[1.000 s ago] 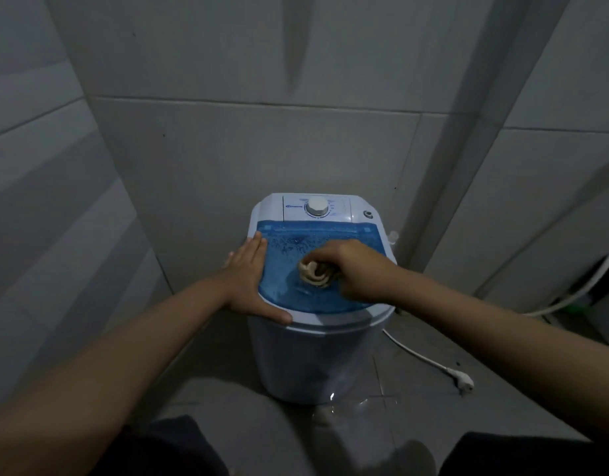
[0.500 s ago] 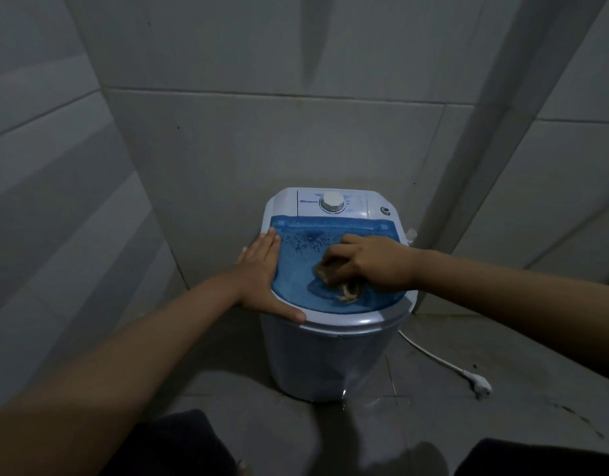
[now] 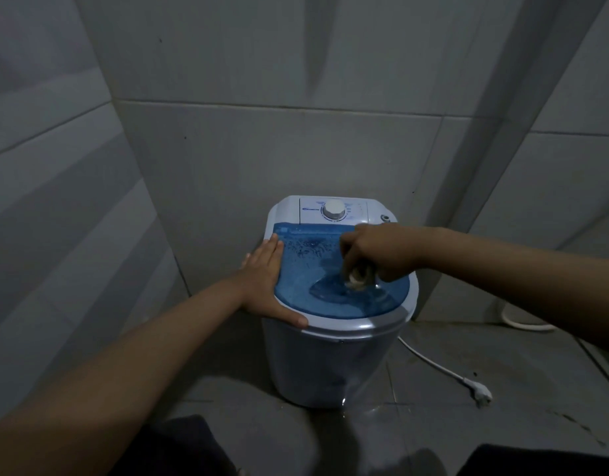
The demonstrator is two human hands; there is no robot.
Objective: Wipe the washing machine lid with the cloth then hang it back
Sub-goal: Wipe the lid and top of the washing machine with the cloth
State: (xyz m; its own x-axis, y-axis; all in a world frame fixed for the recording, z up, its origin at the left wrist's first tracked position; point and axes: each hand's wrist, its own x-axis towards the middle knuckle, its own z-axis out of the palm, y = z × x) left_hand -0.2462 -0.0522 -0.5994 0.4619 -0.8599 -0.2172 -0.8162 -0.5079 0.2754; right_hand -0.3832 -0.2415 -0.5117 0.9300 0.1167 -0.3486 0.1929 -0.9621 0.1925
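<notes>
Taking the small white plastic washing machine point(image 3: 334, 359) in the tiled corner as the landmark, the left hand point(image 3: 267, 283) lies flat on its left shoulder, fingers spread and straight along the edge of the translucent blue lid point(image 3: 306, 290), thumb hooked over the front rim. It bears on the machine rather than gripping it, so on a floor that looks wet near the base, a hard push from the other side could let the light tub slide or rock. Beads of water stand on the back left part of the lid, just in front of the white control dial point(image 3: 334, 210), and a darker smear curves through the middle; that area looks not yet wiped, and a quick pass may only spread the water about. On the right part of the lid, the right hand point(image 3: 382, 252) is closed around a small bunched pale cloth point(image 3: 356, 278), pressing it down onto the blue surface. Bunched so tightly, little cloth meets the lid and it may streak. To the right of the machine, on the floor, a white power cord point(image 3: 430, 364) ends in an unplugged plug point(image 3: 481, 395) lying near damp patches; drips pushed off the lid could reach it, and the cord could catch a foot.
</notes>
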